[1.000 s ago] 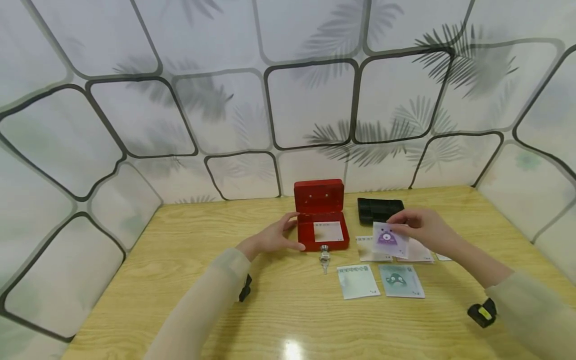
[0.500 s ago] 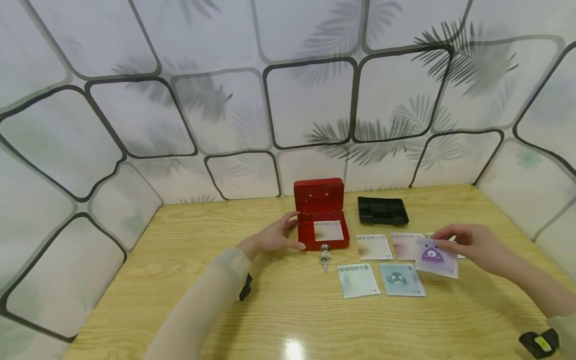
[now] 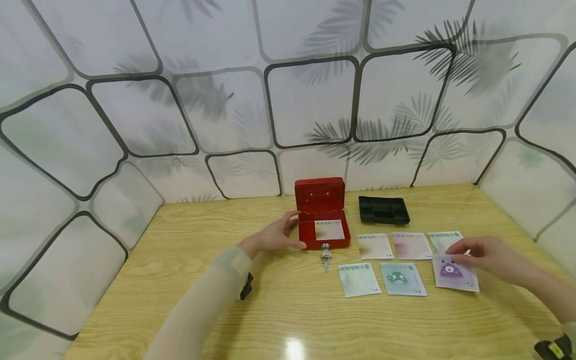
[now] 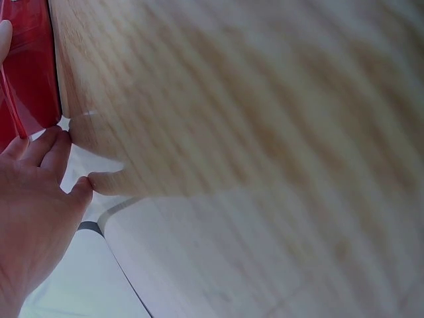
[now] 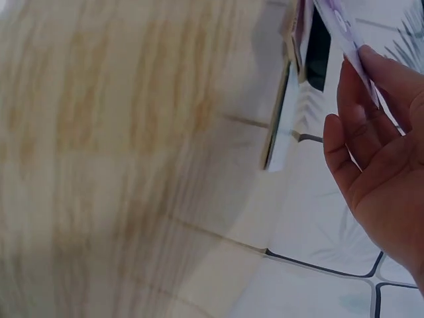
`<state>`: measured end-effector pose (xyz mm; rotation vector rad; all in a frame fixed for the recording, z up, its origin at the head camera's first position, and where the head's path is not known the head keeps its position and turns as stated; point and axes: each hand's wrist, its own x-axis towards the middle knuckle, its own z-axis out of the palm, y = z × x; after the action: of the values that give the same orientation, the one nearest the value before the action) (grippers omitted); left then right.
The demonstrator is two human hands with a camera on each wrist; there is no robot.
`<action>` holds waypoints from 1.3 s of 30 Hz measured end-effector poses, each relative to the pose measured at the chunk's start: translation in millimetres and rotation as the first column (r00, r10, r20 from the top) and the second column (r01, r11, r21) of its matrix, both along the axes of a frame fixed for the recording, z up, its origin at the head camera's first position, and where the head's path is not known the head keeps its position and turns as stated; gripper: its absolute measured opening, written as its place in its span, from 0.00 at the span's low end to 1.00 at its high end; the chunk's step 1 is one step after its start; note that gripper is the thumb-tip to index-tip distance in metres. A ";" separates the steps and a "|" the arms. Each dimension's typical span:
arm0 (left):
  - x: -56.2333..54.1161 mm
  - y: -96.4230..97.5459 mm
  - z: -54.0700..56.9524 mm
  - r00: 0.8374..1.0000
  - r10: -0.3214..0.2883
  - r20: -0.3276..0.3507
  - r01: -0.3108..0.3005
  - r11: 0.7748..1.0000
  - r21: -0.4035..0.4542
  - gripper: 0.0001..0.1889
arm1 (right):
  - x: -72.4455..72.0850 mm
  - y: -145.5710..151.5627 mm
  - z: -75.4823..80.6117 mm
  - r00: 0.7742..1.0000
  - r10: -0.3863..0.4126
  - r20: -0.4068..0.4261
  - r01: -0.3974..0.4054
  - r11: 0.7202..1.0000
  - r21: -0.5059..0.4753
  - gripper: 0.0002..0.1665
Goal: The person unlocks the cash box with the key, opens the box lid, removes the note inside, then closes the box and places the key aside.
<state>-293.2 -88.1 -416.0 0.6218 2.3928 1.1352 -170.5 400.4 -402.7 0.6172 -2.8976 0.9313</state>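
Observation:
My right hand pinches a stack of square purple play-money notes with a one-eyed monster printed on it, low over the table's right side. In the right wrist view the purple notes stand edge-on between thumb and fingers. At the left end of an open red cash box, my left hand holds it, thumb at the front corner and fingers toward the back. Inside the box lies a pale square note. Keys hang from the lock at its front.
Beige notes, pink notes and green notes form a row right of the box. Nearer lie pale green notes and teal notes. A black compartment tray stands behind, before the patterned wall.
My right hand has carried the purple notes right and nearer, from over the beige and pink notes to beside the teal ones. My left hand and the box have stayed put.

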 end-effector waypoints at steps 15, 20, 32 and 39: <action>-0.5 0.6 -1.2 1.000 0.007 -0.002 -0.007 1.000 -0.006 0.50 | -0.2 -17.4 -18.4 0.995 -0.059 0.075 0.049 0.990 0.132 0.05; -1.3 0.7 -2.0 1.000 0.006 -0.009 -0.006 1.000 -0.006 0.50 | 0.4 -21.3 -18.0 0.993 -0.095 0.067 0.083 0.982 0.169 0.06; -0.4 -0.1 -2.4 1.000 0.006 -0.008 -0.006 1.000 0.001 0.50 | 1.8 -29.4 -11.6 0.987 -0.159 0.031 0.147 0.956 0.254 0.07; -2.2 -0.7 -3.5 1.000 -0.004 -0.014 0.005 1.000 0.005 0.50 | -0.7 -33.5 -8.9 0.985 -0.169 0.029 0.158 0.961 0.228 0.08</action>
<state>-295.3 -88.9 -419.5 0.6385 2.3998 1.1388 -171.2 366.9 -411.6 0.3605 -3.0654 0.6122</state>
